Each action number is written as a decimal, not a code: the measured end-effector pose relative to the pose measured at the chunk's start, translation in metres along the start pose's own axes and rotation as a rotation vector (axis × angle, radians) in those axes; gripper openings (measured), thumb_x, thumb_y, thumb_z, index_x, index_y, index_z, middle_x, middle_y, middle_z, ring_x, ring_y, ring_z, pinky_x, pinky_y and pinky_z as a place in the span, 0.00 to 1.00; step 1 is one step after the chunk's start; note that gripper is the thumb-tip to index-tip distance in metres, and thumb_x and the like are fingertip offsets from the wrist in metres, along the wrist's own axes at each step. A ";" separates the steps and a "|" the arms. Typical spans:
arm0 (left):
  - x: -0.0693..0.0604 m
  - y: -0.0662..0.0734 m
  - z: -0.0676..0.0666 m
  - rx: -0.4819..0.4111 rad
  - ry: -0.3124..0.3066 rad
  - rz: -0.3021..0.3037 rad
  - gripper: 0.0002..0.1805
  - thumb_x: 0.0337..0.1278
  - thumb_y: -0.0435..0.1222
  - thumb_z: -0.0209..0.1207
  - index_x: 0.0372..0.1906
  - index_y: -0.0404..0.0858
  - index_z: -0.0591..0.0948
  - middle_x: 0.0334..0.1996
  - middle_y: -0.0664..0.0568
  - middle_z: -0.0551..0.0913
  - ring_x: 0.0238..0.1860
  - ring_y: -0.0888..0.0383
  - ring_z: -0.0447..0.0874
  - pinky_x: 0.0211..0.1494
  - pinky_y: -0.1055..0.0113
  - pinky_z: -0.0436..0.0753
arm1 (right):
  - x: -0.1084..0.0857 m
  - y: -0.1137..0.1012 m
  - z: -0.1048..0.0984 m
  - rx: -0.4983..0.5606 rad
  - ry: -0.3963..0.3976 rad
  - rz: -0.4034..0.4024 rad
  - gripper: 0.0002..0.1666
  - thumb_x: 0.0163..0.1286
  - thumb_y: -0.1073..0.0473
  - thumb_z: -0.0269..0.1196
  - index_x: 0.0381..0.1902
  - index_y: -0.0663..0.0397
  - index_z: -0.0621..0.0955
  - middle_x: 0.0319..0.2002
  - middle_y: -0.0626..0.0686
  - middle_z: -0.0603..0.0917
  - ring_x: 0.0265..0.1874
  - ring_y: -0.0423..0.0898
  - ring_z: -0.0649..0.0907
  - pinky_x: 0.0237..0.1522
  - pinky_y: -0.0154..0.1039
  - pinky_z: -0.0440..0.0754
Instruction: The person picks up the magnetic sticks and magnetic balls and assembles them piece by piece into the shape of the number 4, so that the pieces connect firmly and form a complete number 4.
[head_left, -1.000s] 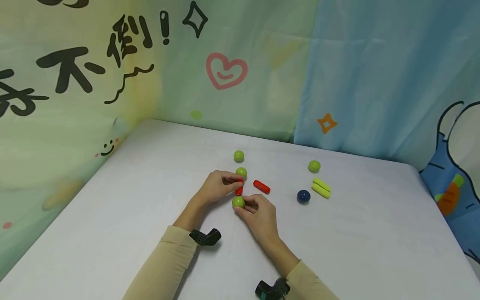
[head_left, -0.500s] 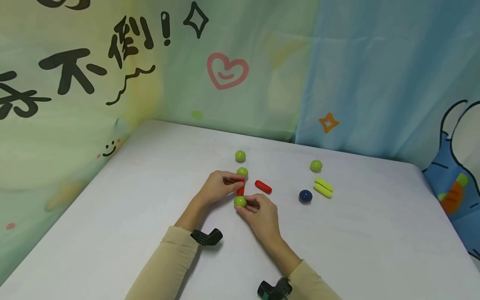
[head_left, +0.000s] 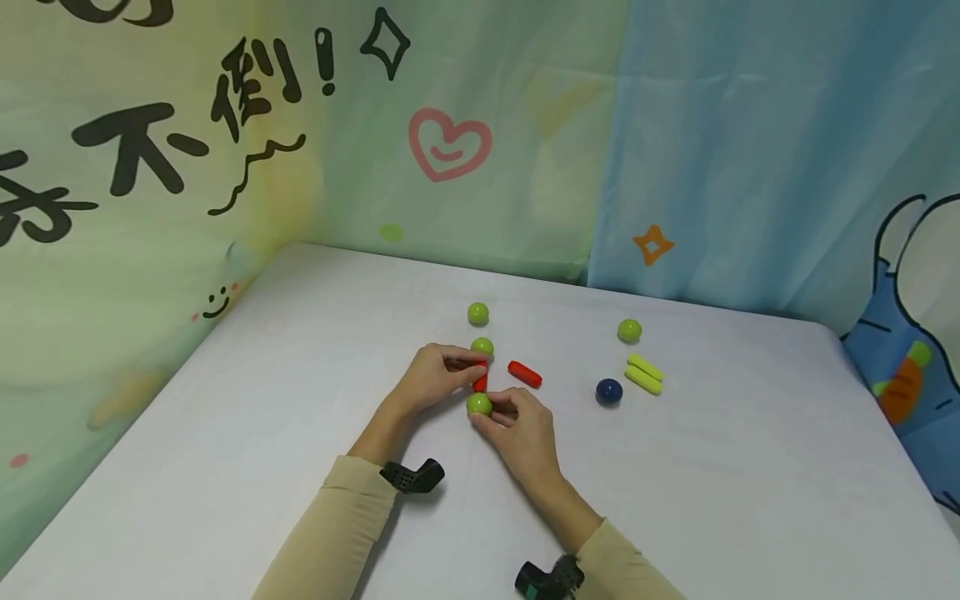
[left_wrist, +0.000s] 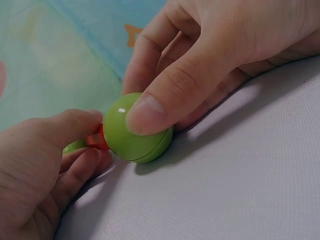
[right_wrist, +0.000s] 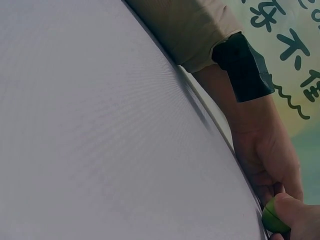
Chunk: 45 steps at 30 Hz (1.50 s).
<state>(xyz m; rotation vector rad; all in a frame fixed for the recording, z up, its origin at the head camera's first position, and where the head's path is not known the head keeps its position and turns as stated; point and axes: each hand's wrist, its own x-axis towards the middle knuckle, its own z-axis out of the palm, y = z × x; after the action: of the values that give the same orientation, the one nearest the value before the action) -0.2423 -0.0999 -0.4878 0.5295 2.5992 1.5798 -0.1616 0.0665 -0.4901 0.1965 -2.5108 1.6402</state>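
Note:
In the head view the left hand (head_left: 432,377) pinches a short red piece (head_left: 480,381) between thumb and fingers. Just in front of it, the right hand (head_left: 522,429) grips a green ball (head_left: 478,405) at its right side. A second green ball (head_left: 482,346) lies at the far end of the red piece, by the left fingertips. Up close in the left wrist view, the held green ball (left_wrist: 135,132) meets the red piece (left_wrist: 98,139), and the right thumb presses on the ball. The right wrist view shows this green ball (right_wrist: 274,219) at its lower right.
Beyond the hands lies another green ball (head_left: 477,314). A loose red stick (head_left: 524,374) rests to the right of the hands. Farther right are a dark blue ball (head_left: 609,392), two yellow-green sticks (head_left: 643,381) and a green ball (head_left: 629,331). A printed curtain (head_left: 510,217) stands behind the white table (head_left: 712,492).

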 end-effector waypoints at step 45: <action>0.001 -0.003 0.001 -0.101 -0.003 -0.096 0.15 0.55 0.41 0.65 0.48 0.47 0.84 0.40 0.53 0.85 0.34 0.59 0.80 0.29 0.68 0.79 | 0.025 0.020 -0.036 -0.338 0.278 -0.259 0.18 0.55 0.59 0.72 0.45 0.54 0.84 0.43 0.52 0.79 0.46 0.48 0.79 0.47 0.44 0.80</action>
<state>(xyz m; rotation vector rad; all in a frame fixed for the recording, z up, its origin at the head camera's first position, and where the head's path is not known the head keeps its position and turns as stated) -0.2439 -0.0999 -0.4908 0.3926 2.4859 1.6666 -0.1883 0.1063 -0.4896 0.2269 -2.3823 1.0498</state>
